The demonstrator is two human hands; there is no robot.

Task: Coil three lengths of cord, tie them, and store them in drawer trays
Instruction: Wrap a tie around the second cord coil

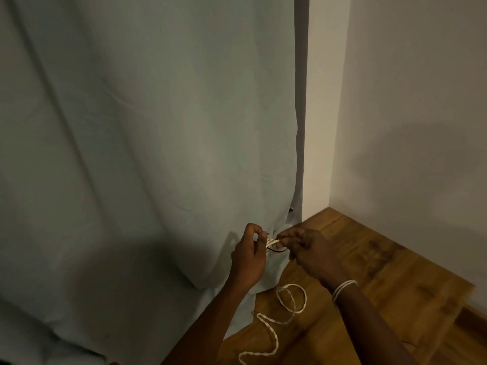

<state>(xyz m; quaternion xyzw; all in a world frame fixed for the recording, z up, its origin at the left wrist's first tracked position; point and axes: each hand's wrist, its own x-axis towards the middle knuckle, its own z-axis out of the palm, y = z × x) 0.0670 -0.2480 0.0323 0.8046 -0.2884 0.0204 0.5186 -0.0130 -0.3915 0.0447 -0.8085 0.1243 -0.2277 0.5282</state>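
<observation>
Between my two hands I hold a small bundle of white cord (272, 243) with a thin dark tie looped under it. My left hand (250, 255) pinches the bundle's left end between thumb and fingers. On the right end my right hand (308, 252) closes its fingertips. A loose length of white twisted cord (286, 309) lies in loops on the wooden surface below my forearms and runs off the bottom edge. White cord is wound round my right wrist (344, 289). No drawer or tray is in view.
A pale green cloth (147, 154) hangs across the left and centre and drapes onto the wooden surface (382, 280). A white wall (411, 114) meets the wood at the right, forming a corner.
</observation>
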